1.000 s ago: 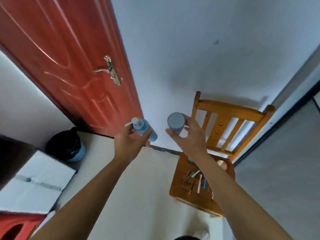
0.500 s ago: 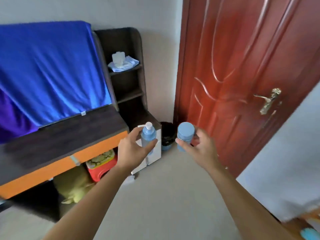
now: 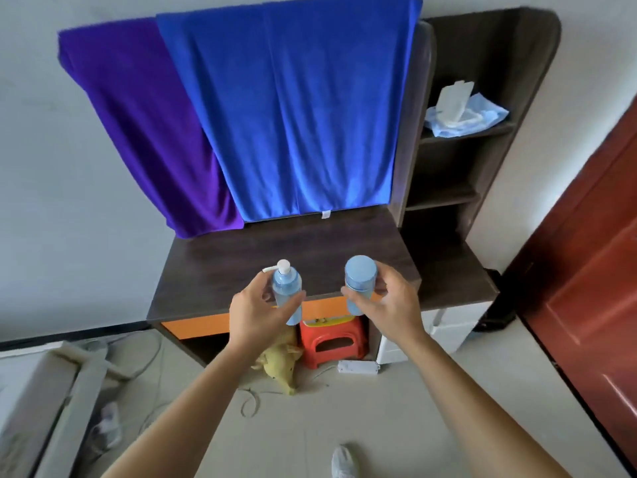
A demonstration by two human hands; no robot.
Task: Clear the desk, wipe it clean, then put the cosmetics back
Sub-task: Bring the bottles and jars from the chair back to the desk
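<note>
My left hand [image 3: 256, 313] grips a blue pump bottle [image 3: 286, 288] with a white pump head, held upright. My right hand [image 3: 389, 310] grips a blue capped bottle [image 3: 359, 282], also upright. Both bottles hang in the air over the front edge of the dark wooden desk [image 3: 258, 263], whose top is bare. An orange panel runs under the desk's front edge. A blue towel [image 3: 303, 108] and a purple towel [image 3: 144, 122] hang down behind the desk.
A dark shelf unit [image 3: 482, 167] at the desk's right holds a pack of wipes [image 3: 462, 112]. Under the desk are a red stool [image 3: 332, 341], a yellow plush toy [image 3: 281, 363] and a white power strip [image 3: 358, 367]. A red door [image 3: 593, 288] stands at the right.
The view has swung from the chair and door round to face the desk. Both hands kept hold of their bottles and now hold them over the desk's front edge.
</note>
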